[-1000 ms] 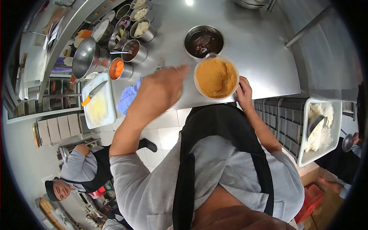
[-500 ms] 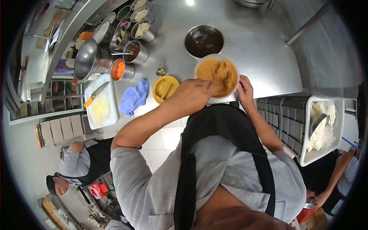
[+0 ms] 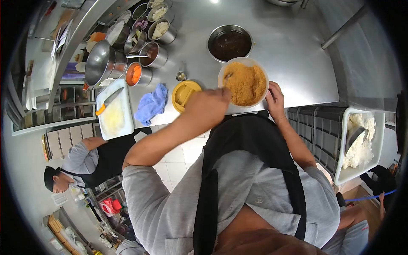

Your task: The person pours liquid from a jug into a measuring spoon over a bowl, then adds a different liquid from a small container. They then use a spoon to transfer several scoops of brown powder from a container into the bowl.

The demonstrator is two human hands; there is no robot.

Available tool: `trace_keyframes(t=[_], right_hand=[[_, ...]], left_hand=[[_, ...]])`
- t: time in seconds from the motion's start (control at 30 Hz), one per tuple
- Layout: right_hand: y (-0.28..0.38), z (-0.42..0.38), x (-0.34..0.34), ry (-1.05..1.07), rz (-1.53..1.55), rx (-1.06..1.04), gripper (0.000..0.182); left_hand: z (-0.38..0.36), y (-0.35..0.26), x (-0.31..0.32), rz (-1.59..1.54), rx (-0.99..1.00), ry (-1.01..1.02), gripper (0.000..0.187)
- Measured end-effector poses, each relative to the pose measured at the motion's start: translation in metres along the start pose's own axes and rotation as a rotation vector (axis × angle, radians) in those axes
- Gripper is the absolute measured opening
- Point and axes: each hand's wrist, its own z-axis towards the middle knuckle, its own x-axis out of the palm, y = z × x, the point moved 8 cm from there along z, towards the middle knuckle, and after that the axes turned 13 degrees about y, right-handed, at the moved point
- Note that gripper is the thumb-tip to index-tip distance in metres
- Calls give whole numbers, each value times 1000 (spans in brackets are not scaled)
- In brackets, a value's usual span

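A round translucent tub (image 3: 221, 87) of golden-brown crumbly powder (image 3: 246, 83) sits at the table's near edge. My left hand (image 3: 208, 106) is closed at the tub's left side, on what looks like a spoon (image 3: 230, 75); only a bit of metal shows in the powder, and the grip is partly hidden. On the other side, my right hand (image 3: 275, 100) holds the tub's wall, fingers curled against it. Just behind the tub stands a steel bowl (image 3: 210, 42) of dark liquid. Left of the tub lies a yellow lid (image 3: 186, 94).
Left on the steel table (image 3: 293, 63) are a small metal cup (image 3: 181, 76), a blue cloth (image 3: 151, 104), a cutting board (image 3: 123, 127) with a knife (image 3: 111, 98), and several steel containers. A white bin (image 3: 376, 144) stands right. Co-workers (image 3: 97, 165) are at lower left and right.
My left hand has drawn back from over the powder toward the tub's left rim. The powder's hollow has changed shape, and metal now shows in it. The co-worker at left has shifted.
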Motion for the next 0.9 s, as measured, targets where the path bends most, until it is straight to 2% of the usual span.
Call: trace_keyframes(t=[0.03, 0.07, 0.17, 0.2, 0.3, 0.4, 0.5, 0.6, 0.7, 0.83, 0.87, 0.9], right_hand=[[0, 1, -2, -4, -6, 3, 28], [3, 1, -2, -2, -28, -9, 28], [3, 2, -1, 5, -15, -5, 28], [1, 1, -2, -1, -11, -9, 28], [-3, 0, -1, -9, -13, -10, 29], [-4, -1, -1, -11, -17, -8, 29], [-4, -1, -2, -5, -17, -10, 29], [-4, 0, -2, 0, -25, 5, 29], [-6, -2, -2, -2, -35, 14, 28], [-4, -1, -3, -8, -52, 17, 28], [-4, -1, -3, -11, -55, 20, 28], [-3, 0, -3, -8, -55, 15, 27]], left_hand=[[1, -1, 7, -1, 48, -4, 10], [2, 0, 12, -70, 14, 85, 10], [-6, 23, -10, -185, -34, -132, 15], [-4, 31, -11, -215, -100, -107, 22], [2, 51, 20, -290, -107, -74, 21], [-2, 45, 30, -466, -43, -181, 19], [-3, 70, 53, -879, -216, -200, 20], [-11, 95, 66, -1307, -491, 4, 19], [-18, 103, 48, -1420, -509, -48, 19], [-21, 126, 20, -1511, -382, -240, 20], [-21, 130, 11, -1456, -353, -227, 20], [-18, 130, -2, -1205, -314, -296, 20]])
